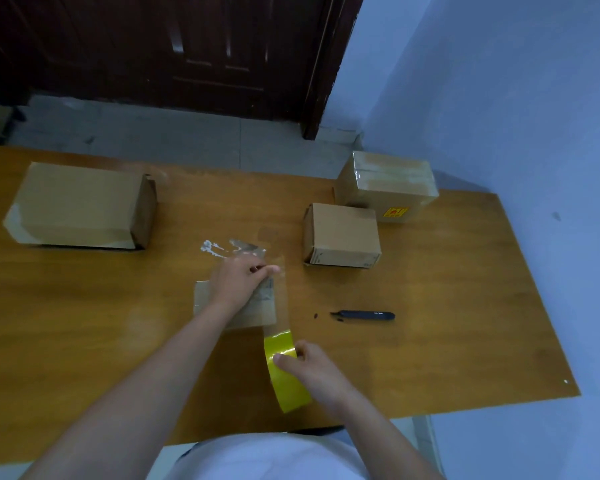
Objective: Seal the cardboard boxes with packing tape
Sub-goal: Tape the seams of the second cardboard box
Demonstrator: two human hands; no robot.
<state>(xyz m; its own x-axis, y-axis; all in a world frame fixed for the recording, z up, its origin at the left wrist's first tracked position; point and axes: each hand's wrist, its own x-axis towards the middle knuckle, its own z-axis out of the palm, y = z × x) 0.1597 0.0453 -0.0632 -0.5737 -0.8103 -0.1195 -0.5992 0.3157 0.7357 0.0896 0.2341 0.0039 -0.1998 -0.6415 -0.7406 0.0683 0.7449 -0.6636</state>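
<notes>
The bench (465,323) is a wide brown wooden top reaching from the left edge to a blue wall on the right, with a dark door beyond its far side. The biggest box (77,206) lies far left, its right end dark and a pale tape patch on its near-left corner. At the far right corner stands a taped box (385,183) with a yellow sticker on its near face, and just in front of it, slightly left, sits a smaller plain box (342,233). A small flat box (236,306) lies near the middle, in front of the person. The left hand (238,277) rests on its far edge, fingers curled, pinching the end of a clear tape strip (284,299) that runs back along the box's right side. That strip leads to the yellow tape roll (286,375), held off the near edge of the small box by the right hand (312,370), whose thumb and fingers are curled around it. A black pen-like tool (364,315) lies on the bench right of the small box, apart from everything. Crumpled clear tape scraps (234,249) lie just beyond the left hand.
</notes>
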